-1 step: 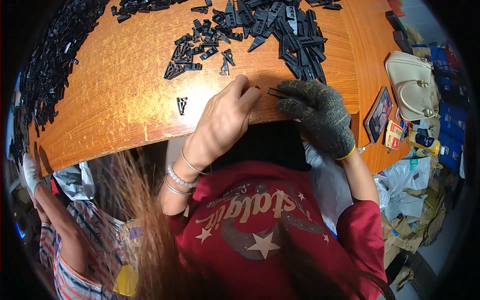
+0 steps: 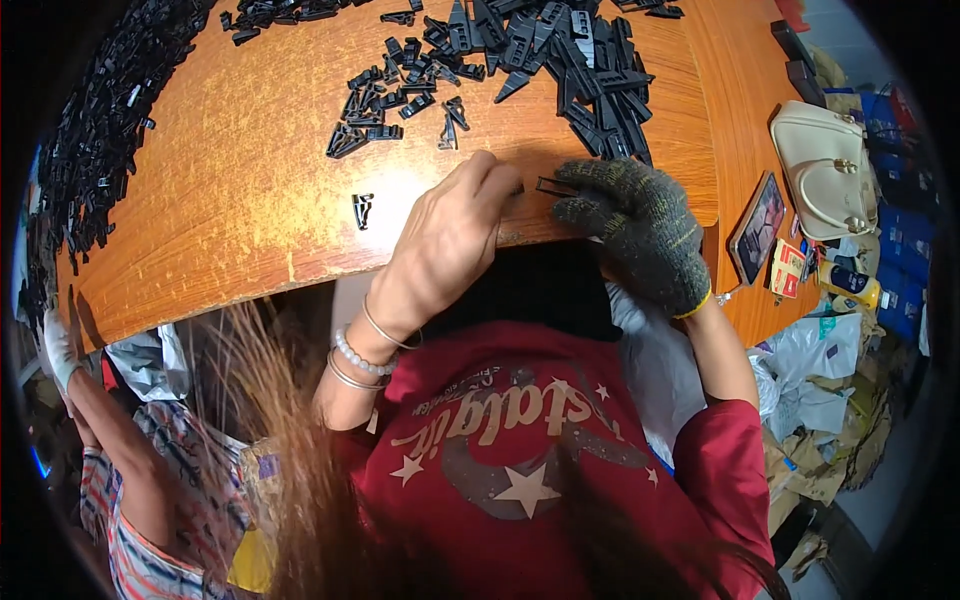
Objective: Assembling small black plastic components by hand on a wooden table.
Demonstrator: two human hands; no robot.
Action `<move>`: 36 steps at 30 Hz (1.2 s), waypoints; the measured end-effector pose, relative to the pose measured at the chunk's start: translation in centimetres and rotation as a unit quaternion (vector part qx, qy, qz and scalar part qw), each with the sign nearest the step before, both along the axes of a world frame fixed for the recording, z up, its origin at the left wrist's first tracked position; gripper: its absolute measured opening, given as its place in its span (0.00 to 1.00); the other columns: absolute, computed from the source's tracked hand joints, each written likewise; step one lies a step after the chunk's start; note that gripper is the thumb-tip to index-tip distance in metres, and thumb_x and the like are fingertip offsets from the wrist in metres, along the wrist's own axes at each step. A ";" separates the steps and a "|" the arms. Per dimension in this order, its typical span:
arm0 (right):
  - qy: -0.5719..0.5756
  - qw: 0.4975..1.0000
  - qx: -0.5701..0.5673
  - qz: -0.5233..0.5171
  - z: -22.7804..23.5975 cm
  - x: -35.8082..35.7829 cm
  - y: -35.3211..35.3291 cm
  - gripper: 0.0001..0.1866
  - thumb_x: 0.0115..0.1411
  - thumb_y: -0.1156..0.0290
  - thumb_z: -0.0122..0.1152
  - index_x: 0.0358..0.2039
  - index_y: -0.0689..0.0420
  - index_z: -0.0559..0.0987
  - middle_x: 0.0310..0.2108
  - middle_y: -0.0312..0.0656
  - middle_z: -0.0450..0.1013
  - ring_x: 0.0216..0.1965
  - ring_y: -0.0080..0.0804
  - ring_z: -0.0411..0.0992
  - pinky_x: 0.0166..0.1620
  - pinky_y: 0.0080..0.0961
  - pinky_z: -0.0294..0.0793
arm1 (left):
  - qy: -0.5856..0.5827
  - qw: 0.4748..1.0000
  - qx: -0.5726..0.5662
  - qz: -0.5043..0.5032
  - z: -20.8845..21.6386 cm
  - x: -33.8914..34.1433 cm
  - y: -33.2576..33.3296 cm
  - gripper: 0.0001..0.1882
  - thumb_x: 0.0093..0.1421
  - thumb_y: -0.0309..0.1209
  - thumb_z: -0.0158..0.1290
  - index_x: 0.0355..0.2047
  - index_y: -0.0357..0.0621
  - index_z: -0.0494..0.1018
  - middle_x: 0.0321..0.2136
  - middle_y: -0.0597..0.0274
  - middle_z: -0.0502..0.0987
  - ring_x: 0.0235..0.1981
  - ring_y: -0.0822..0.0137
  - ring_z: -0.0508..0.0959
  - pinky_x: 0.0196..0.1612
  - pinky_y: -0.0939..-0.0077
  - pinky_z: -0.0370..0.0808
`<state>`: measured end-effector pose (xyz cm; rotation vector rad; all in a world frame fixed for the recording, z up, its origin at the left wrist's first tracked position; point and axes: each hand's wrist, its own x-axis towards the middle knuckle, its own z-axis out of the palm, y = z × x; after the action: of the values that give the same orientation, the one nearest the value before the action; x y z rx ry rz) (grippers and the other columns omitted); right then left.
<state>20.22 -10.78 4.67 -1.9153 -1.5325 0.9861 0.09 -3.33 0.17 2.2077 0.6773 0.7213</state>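
Over the table's near edge, my bare left hand (image 2: pixel 445 222) is closed, thumb and fingers pinched together. A dark bit shows at its fingertips, too little to name. Facing it, a short gap to the right, my right hand (image 2: pixel 645 235) wears a dark grey knitted glove. Its fingers are closed on a black plastic piece (image 2: pixel 549 186), whose two-pronged end points toward my left hand. A single black clip (image 2: pixel 363 211) lies on the wood left of my left hand. Beyond both hands are a heap of small black clips (image 2: pixel 385 105) and a pile of long black wedge-shaped parts (image 2: pixel 570 70).
A large mass of black parts (image 2: pixel 100 130) covers the left side of the wooden table (image 2: pixel 250 170). At the right lie a phone (image 2: pixel 758 230), a cream handbag (image 2: pixel 825 170) and a yellow bottle (image 2: pixel 850 284). Another person's gloved hand (image 2: pixel 60 345) is at the table's left corner.
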 end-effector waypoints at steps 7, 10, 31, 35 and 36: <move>-0.142 0.974 0.117 0.134 0.6 -0.2 0.9 0.18 0.53 0.57 0.66 0.41 0.53 0.83 0.34 0.46 0.78 0.37 0.43 0.76 0.39 0.36 0.74 | -0.083 0.995 -0.043 0.021 -0.7 0.1 0.1 0.14 0.51 0.14 0.50 0.40 0.34 0.69 0.33 0.46 0.73 0.35 0.44 0.75 0.40 0.61 0.74; -0.175 0.971 0.083 0.140 1.2 -0.6 1.2 0.17 0.53 0.57 0.65 0.39 0.53 0.83 0.32 0.45 0.77 0.36 0.42 0.76 0.37 0.36 0.74 | -0.091 0.995 -0.042 0.013 -0.8 0.0 0.1 0.17 0.51 0.13 0.50 0.42 0.34 0.69 0.33 0.46 0.74 0.36 0.44 0.75 0.40 0.61 0.74; -0.397 0.831 0.098 0.378 2.4 -2.9 4.5 0.09 0.49 0.63 0.62 0.28 0.53 0.80 0.23 0.43 0.75 0.26 0.41 0.76 0.24 0.37 0.72 | -0.151 0.973 -0.167 0.045 -2.1 0.5 -1.3 0.19 0.53 0.16 0.51 0.46 0.37 0.65 0.36 0.44 0.73 0.39 0.44 0.76 0.42 0.59 0.74; -0.315 0.893 0.119 0.299 2.3 -1.8 4.0 0.16 0.53 0.55 0.63 0.31 0.55 0.81 0.27 0.45 0.76 0.28 0.42 0.76 0.29 0.34 0.74 | -0.158 0.977 -0.133 0.061 -1.3 0.0 -0.7 0.21 0.51 0.14 0.52 0.46 0.37 0.65 0.36 0.44 0.73 0.37 0.46 0.77 0.40 0.60 0.74; -0.315 0.891 0.124 0.302 2.7 -2.5 3.4 0.16 0.53 0.55 0.63 0.31 0.55 0.81 0.27 0.45 0.76 0.28 0.42 0.76 0.29 0.34 0.74 | -0.159 0.977 -0.129 0.065 -1.3 -0.1 -0.6 0.21 0.51 0.14 0.52 0.46 0.37 0.65 0.36 0.44 0.73 0.37 0.46 0.77 0.40 0.60 0.74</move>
<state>17.73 -7.36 7.39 -1.6734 -2.5910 0.3273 -0.01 -3.92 -1.14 1.7744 0.7112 0.9697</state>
